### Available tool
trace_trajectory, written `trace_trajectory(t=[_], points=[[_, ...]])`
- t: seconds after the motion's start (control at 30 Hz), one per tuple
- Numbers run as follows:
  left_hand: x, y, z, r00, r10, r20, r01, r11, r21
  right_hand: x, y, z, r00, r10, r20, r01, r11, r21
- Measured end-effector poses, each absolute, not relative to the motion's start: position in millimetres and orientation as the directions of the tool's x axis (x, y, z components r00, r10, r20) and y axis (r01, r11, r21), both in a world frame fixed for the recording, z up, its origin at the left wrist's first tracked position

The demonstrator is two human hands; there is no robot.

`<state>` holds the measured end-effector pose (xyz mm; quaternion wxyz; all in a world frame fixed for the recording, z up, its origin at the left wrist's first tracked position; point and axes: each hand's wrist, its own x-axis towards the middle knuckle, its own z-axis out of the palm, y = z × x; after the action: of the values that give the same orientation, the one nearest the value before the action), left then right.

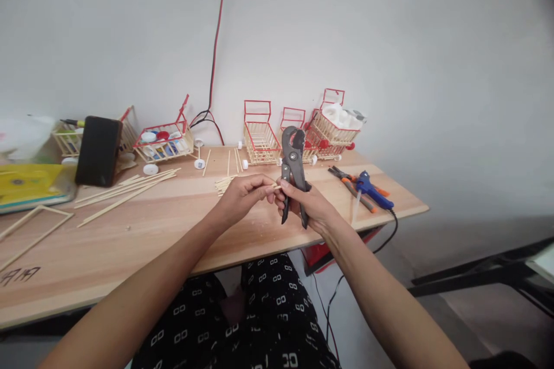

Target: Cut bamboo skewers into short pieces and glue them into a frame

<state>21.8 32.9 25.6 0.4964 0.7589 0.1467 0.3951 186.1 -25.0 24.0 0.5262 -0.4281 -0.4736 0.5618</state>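
My right hand (309, 202) is closed around a grey pipe cutter (296, 167), its curved jaw pointing up. Between the fingertips of my left hand (246, 193) is a short wooden stick (276, 186), pinched close to the right hand's thumb. Both hands meet above the front part of the wooden table (164, 242). Just behind the left hand lies a small pile of short sticks (224, 184), partly covered by it. Longer wooden sticks (130, 190) are spread out to the left.
Miniature stick shopping carts (262, 141) with red trim line the wall. A blue glue gun (374, 190) and orange-handled pliers (357, 193) lie at the right. On the left are a propped phone (98, 150), a yellow packet (34, 184) and a stick frame (38, 230).
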Motion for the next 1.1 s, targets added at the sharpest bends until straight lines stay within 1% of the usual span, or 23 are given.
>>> trace_trajectory(t=[0.17, 0.27, 0.37, 0.43, 0.5, 0.57, 0.6, 0.63, 0.7, 0.77, 0.83, 0.9, 1.0, 1.1], points=[[21.8, 33.0, 26.3, 0.664, 0.620, 0.417, -0.129, -0.454, 0.881, 189.9, -26.7, 27.8, -0.055, 0.998, 0.022, -0.142, 0.014, -0.990], [22.0, 35.1, 23.2, 0.644, 0.640, 0.419, -0.075, -0.492, 0.868, 191.2, -27.8, 28.6, -0.006, 0.999, 0.052, -0.085, 0.051, -0.995], [22.5, 37.1, 17.7, 0.615, 0.659, 0.432, 0.012, -0.556, 0.831, 191.0, -27.2, 28.3, 0.052, 0.992, 0.112, 0.112, 0.105, -0.988], [23.4, 38.0, 14.3, 0.619, 0.658, 0.428, 0.049, -0.577, 0.815, 190.4, -25.7, 27.1, 0.090, 0.984, 0.156, 0.264, 0.127, -0.956], [24.7, 39.5, 11.8, 0.616, 0.674, 0.407, 0.049, -0.548, 0.835, 190.6, -23.6, 25.0, 0.138, 0.968, 0.211, 0.383, 0.144, -0.912], [25.3, 42.9, 9.8, 0.546, 0.742, 0.388, 0.011, -0.470, 0.883, 192.4, -21.5, 22.3, 0.196, 0.948, 0.251, 0.437, 0.145, -0.888], [25.1, 45.5, 8.8, 0.486, 0.791, 0.372, -0.016, -0.418, 0.908, 193.8, -20.5, 20.8, 0.230, 0.941, 0.250, 0.424, 0.134, -0.895], [24.4, 48.5, 7.7, 0.417, 0.840, 0.348, -0.053, -0.360, 0.931, 195.6, -19.6, 19.4, 0.269, 0.934, 0.235, 0.376, 0.123, -0.918], [22.1, 55.4, 5.0, 0.303, 0.914, 0.270, -0.155, -0.233, 0.960, 199.3, -17.4, 16.7, 0.336, 0.926, 0.171, 0.186, 0.113, -0.976], [19.7, 61.2, 2.3, 0.267, 0.948, 0.172, -0.268, -0.098, 0.958, 201.4, -15.0, 13.8, 0.378, 0.920, 0.104, -0.040, 0.128, -0.991], [18.6, 64.3, 0.6, 0.300, 0.948, 0.104, -0.359, 0.011, 0.933, 200.5, -12.5, 10.5, 0.395, 0.917, 0.050, -0.203, 0.140, -0.969], [19.1, 64.8, 0.1, 0.375, 0.923, 0.082, -0.423, 0.092, 0.902, 196.1, -10.3, 6.3, 0.398, 0.917, 0.012, -0.287, 0.136, -0.948], [20.8, 63.6, 1.0, 0.460, 0.883, 0.094, -0.500, 0.170, 0.849, 185.5, -8.1, -1.3, 0.378, 0.926, -0.020, -0.346, 0.121, -0.930], [21.0, 62.9, 2.1, 0.456, 0.886, 0.086, -0.532, 0.194, 0.825, 175.1, -7.5, -8.5, 0.358, 0.933, -0.032, -0.350, 0.102, -0.931]])
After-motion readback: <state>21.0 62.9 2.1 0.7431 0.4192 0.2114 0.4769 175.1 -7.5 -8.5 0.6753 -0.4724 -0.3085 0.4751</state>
